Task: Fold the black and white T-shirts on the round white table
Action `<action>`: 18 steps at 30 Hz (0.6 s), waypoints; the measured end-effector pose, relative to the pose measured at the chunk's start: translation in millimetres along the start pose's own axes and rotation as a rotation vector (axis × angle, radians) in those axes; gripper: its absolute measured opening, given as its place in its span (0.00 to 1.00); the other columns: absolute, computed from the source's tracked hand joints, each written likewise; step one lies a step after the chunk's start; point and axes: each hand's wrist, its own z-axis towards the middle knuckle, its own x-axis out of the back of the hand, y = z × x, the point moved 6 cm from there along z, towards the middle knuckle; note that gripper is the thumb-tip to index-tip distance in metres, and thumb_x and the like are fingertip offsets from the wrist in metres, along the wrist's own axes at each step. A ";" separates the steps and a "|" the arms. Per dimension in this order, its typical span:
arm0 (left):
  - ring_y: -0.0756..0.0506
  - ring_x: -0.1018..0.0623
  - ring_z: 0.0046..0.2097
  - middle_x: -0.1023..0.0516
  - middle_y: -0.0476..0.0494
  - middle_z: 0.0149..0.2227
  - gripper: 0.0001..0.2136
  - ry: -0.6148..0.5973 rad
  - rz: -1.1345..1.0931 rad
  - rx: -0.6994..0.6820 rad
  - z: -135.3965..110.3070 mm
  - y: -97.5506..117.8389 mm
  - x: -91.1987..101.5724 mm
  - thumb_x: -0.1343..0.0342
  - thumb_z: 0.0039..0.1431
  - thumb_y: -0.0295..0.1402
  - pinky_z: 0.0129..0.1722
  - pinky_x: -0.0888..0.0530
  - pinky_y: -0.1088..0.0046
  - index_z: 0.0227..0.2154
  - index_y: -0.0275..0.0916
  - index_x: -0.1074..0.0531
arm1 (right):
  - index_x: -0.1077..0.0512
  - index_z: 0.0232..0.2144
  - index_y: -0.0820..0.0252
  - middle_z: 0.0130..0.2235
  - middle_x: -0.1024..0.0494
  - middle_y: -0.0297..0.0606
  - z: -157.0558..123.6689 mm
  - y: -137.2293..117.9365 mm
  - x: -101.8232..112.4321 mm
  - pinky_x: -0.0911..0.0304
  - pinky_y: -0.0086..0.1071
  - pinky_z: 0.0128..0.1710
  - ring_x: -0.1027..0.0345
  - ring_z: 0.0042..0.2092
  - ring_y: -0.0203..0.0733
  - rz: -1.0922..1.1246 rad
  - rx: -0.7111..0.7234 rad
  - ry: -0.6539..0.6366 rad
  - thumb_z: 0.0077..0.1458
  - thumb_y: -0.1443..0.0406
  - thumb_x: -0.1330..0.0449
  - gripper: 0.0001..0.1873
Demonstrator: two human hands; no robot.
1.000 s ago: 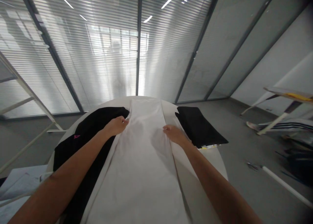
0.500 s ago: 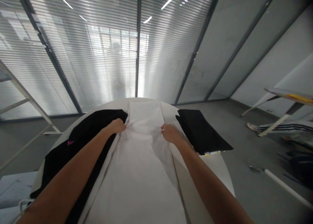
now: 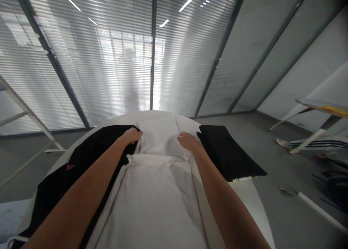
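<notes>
The left hand (image 3: 132, 135) and the right hand (image 3: 187, 141) sit just above the middle of the frame, each closed on one side edge of a long white cloth garment (image 3: 157, 191), fingers curled under the fabric and knuckles up. Held at matching points on either side, the grips let the cloth bend evenly across its width, and a cross fold runs between the two wrists (the far section looks doubled over there).

The white garment runs as a narrow strip from the bottom centre of the frame up to the far edge of the round white table (image 3: 252, 205). It is smooth and flat low down, rumpled with soft creases near the hands.

A loose black garment (image 3: 81, 158) with a small pink mark lies at centre left, touching the white cloth's edge. A folded black cloth (image 3: 228, 151) rests at centre right, apart from it.
</notes>
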 end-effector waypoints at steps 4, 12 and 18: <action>0.36 0.20 0.43 0.20 0.27 0.39 0.21 0.141 0.083 0.018 20.6 7.2 -6.0 0.52 0.58 0.44 0.38 0.27 0.68 0.39 0.29 0.24 | 0.32 0.55 0.65 0.58 0.31 0.53 18.5 -8.1 -7.3 0.46 0.41 0.58 0.38 0.59 0.50 0.067 -0.049 0.074 0.63 0.66 0.51 0.20; 0.32 0.26 0.54 0.27 0.21 0.53 0.27 0.261 0.044 0.064 34.2 0.6 -13.3 0.48 0.56 0.42 0.47 0.29 0.64 0.53 0.26 0.34 | 0.32 0.53 0.62 0.45 0.24 0.43 24.7 3.2 -7.7 0.36 0.30 0.43 0.29 0.43 0.41 0.296 -0.090 0.019 0.53 0.69 0.43 0.24; 0.38 0.23 0.51 0.23 0.32 0.49 0.21 0.221 0.027 -0.089 43.7 0.8 -11.0 0.46 0.55 0.39 0.47 0.30 0.70 0.49 0.34 0.29 | 0.33 0.54 0.59 0.29 0.31 0.29 16.0 14.3 -9.7 0.48 0.23 0.22 0.43 0.23 0.28 0.782 -0.173 -0.232 0.47 0.73 0.42 0.29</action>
